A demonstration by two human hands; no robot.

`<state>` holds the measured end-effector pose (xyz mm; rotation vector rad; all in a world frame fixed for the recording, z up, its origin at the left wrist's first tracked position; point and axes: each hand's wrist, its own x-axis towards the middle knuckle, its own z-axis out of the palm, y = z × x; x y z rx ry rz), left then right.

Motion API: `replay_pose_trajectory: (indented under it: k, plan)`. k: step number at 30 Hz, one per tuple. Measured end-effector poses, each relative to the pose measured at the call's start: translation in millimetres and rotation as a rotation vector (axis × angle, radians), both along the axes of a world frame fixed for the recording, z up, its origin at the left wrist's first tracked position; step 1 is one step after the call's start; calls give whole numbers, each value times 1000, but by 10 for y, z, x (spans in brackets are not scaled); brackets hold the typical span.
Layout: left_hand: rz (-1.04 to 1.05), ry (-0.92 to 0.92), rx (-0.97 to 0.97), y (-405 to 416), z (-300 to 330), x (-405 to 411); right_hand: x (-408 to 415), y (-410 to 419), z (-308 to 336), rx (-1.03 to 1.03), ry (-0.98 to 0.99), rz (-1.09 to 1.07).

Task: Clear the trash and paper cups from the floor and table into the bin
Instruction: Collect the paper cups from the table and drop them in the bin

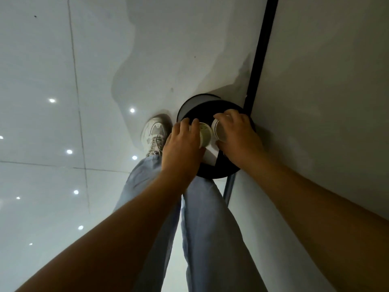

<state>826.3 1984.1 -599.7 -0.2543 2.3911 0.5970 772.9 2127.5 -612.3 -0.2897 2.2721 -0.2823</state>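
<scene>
**A:** Forearms reach down; left hand (184, 142) grips one paper cup (205, 134), right hand (237, 138) another cup (221, 131), both over the bin (212, 171).

**B:** So prob nearly there, just not dropped yet. Floor/counter leftovers? Can't tell tbh.

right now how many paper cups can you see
2. One paper cup is in the left hand, the other paper cup in the right hand, both held over the black bin. More may lie hidden inside the bin.

Glossy pale tiled floor (42, 123) (ceiling lights mirrored) under black bin (189, 106) and sneaker (154, 131).
</scene>
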Motion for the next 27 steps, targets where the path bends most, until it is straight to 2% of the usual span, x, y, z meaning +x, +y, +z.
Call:
replay_pose_trajectory:
  k: [4, 10, 17, 27]
  plan:
    - [-163, -6, -80, 17, 10, 66, -10, -47, -73, 7, -25, 24]
    - [-234, -22, -141, 83, -2, -5, 32, -116, -60, 28, -6, 22]
    - [-126, -38, -54, 65, -31, 33, 94, -80, 3, 58, 32, -25]
    - [-210, -54, -71, -112, 89, 129, 154, -103, 242, 53, 77, -40]
